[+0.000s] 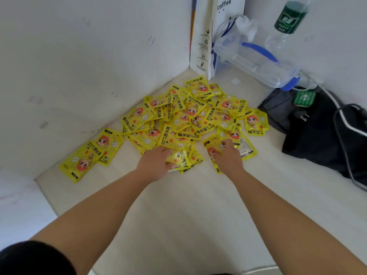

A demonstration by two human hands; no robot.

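Note:
A heap of several yellow hand-warmer packets (190, 114) with a cartoon face lies in the corner of a pale desk (188, 205). Two more packets (93, 153) lie apart at the left, against the wall. My left hand (156, 162) reaches into the near edge of the heap, and its fingers and thumb grip a packet (181, 158) there. My right hand (226, 155) lies on another packet (213, 149) at the near right edge, with the fingers curled over it.
White walls close the desk at left and back. A white paper coffee bag (206, 42) stands in the corner beside a clear box with blue trim (256, 62). A bottle with a green label (288, 22) stands behind. A black bag (317, 130) with cables lies at right.

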